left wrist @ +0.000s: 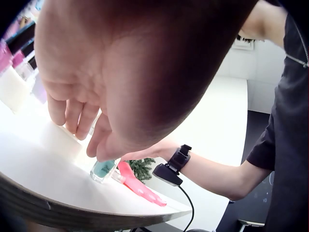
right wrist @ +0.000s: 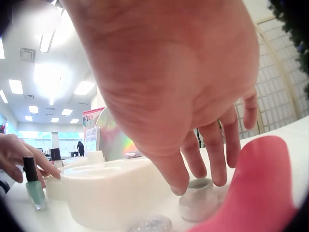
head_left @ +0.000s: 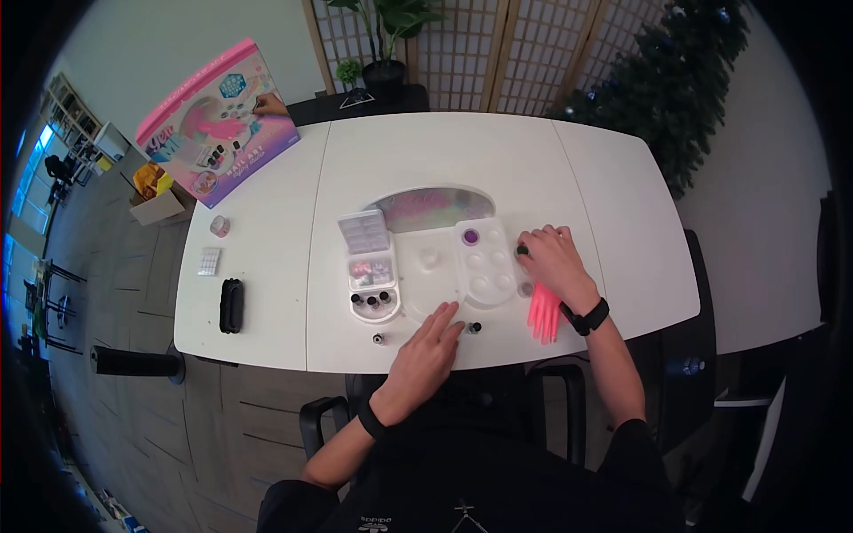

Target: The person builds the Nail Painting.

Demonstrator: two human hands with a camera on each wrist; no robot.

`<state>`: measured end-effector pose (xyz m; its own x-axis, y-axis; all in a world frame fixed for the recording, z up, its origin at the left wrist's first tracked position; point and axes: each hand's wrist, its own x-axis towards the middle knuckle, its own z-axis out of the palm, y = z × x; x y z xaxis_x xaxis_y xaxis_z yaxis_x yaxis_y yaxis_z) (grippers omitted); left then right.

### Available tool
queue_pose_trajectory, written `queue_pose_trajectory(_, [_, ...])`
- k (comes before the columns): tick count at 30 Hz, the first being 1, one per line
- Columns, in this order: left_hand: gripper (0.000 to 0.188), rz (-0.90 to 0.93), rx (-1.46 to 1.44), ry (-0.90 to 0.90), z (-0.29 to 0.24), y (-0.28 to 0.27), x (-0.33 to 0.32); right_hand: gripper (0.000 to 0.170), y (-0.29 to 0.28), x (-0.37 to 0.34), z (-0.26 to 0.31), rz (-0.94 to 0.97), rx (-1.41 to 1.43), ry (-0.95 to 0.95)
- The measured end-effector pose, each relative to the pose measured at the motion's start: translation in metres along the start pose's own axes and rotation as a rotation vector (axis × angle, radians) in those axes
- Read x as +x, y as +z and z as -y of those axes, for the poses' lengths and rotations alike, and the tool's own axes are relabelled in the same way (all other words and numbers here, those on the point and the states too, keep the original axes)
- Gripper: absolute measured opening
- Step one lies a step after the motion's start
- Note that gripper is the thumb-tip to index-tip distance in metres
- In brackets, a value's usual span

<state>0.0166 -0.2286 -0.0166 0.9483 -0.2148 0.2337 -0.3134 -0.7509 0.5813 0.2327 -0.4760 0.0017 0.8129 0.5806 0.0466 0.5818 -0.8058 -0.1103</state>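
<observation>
My right hand (head_left: 558,262) is right of the white tray (head_left: 505,266), thumb and fingertips around a small jar with a dark green top (head_left: 522,250). In the right wrist view, the thumb and fingers of my right hand (right wrist: 178,96) meet the rim of that jar (right wrist: 197,203). My left hand (head_left: 425,355) lies at the tray's front edge, its fingers loosely extended and holding nothing. Beside its thumb stands a mint bottle with a black cap (right wrist: 35,186). The pink model hand (head_left: 544,313) lies under my right wrist, next to a glitter jar (right wrist: 149,224).
On the tray's left are an open compartment box (head_left: 371,272) and several black-capped bottles (head_left: 372,301). Another small bottle (head_left: 378,338) stands in front. A black case (head_left: 231,306), a white packet (head_left: 209,261), a round container (head_left: 219,226) and a large box (head_left: 218,124) are at the left.
</observation>
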Motion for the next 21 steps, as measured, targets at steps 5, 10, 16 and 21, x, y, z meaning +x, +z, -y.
queue_pose_trajectory(5, [0.036, 0.005, 0.001, 0.000, 0.000, -0.001, 0.000, 0.020, -0.015, 0.004, 0.004, -0.133, 0.114, -0.022])
queue_pose_trajectory(10, [0.036, 0.005, -0.018, -0.002, -0.001, -0.002, 0.000, 0.020, -0.033, 0.016, 0.027, -0.182, 0.169, -0.164])
queue_pose_trajectory(16, [0.036, 0.019, -0.001, -0.006, -0.001, -0.002, 0.000, 0.019, -0.018, 0.029, 0.039, -0.170, 0.041, -0.195])
queue_pose_trajectory(21, [0.036, 0.027, 0.027, 0.021, 0.000, -0.004, 0.002, 0.018, -0.015, 0.028, 0.041, -0.172, 0.031, -0.180])
